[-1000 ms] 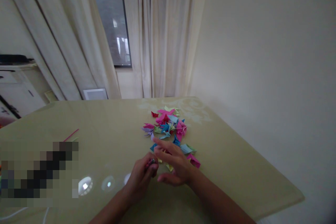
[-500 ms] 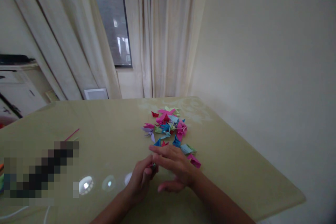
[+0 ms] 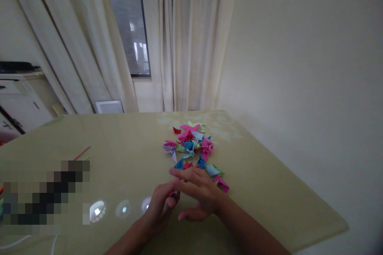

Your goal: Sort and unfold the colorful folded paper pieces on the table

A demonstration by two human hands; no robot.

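Note:
My left hand is closed, thumb and fingers pinched round a small red-and-dark thing. Most of that thing is hidden by the fingers, so its kind cannot be made out. My right hand holds nothing I can see; its fingers stretch out flat to the left, over the left fingertips, and its thumb stands apart below. Just beyond both hands lies a loose pile of folded paper pieces in pink, blue, lilac, red and green. A magenta folded paper rests beside my right wrist.
The pale green glossy table reaches to curtains and a wall on the right. At the left, a blurred-out patch hides something, with a thin pink stick poking out above it. A white cable lies near the front left.
Both hands stay in almost the same place. My right fingers have shifted slightly down, showing more of the red paper behind them. The pile has not moved.

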